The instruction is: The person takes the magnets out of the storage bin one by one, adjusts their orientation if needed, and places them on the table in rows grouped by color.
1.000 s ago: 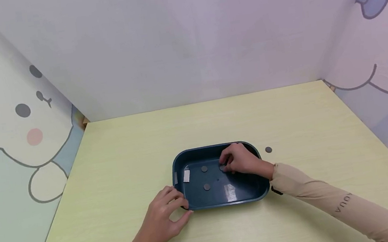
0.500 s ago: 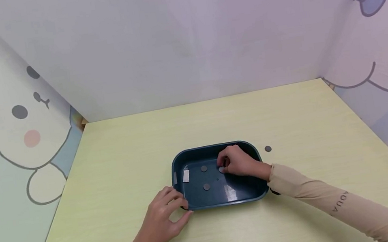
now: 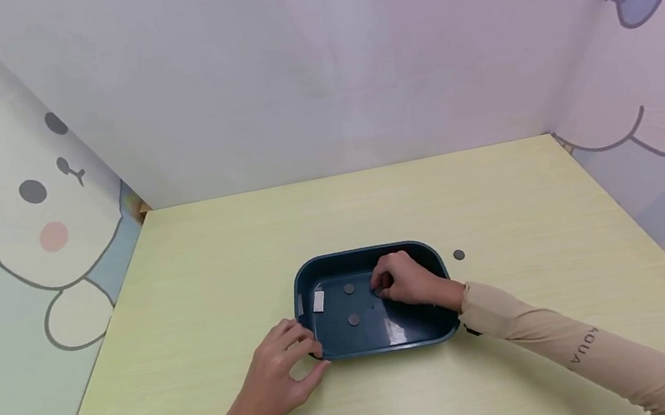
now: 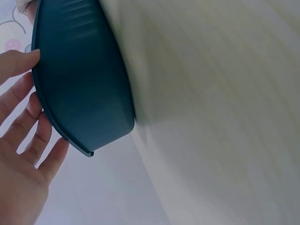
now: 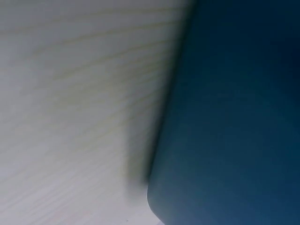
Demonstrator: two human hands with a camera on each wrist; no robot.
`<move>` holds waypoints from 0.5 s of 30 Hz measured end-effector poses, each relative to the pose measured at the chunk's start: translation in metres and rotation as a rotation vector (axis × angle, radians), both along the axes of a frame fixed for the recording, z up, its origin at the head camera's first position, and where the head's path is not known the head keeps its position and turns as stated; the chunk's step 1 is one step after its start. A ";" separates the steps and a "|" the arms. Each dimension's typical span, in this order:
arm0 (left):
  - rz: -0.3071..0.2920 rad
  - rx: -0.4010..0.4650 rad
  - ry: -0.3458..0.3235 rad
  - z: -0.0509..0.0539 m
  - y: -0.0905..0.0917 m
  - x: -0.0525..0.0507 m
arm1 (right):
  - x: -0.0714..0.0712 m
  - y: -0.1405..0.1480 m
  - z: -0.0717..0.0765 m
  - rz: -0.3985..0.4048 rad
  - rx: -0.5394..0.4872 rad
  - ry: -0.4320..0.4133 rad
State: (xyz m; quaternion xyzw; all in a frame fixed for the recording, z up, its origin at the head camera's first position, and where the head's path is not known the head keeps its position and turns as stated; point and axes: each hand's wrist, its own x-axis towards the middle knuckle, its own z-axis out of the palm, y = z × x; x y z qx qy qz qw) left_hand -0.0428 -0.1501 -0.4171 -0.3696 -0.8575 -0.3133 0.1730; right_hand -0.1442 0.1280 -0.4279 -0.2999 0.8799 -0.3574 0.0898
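A dark blue plastic tray sits on the table. My left hand holds its near left corner, fingers bent over the rim and thumb at the near side; the left wrist view shows that hand with fingertips along the rim. Inside the tray, my right hand pinches a small grey coin, mostly hidden by the fingers. Two similar coins lie on the tray floor, a far coin and a near coin. In the right wrist view only the tray's outer wall and tabletop appear.
Another grey coin lies on the table, just right of the tray. A small white rectangular patch shows inside the tray at its left. A pale curtain hangs behind the table, with printed cloth at both sides.
My right hand has shifted slightly left and toward me inside the tray, the coin moving with its fingertips. My left hand has stayed on the corner.
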 end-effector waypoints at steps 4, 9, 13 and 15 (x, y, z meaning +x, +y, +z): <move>0.001 0.000 0.000 -0.001 0.000 0.000 | -0.001 0.000 -0.001 0.012 0.011 -0.006; 0.002 -0.001 0.001 -0.001 0.000 0.000 | -0.002 -0.001 0.001 0.038 0.030 -0.015; 0.001 0.001 0.004 -0.001 0.000 -0.001 | -0.002 0.000 0.001 0.051 0.034 -0.008; -0.001 0.001 0.005 -0.001 0.000 -0.001 | -0.003 0.001 0.001 0.053 0.020 0.005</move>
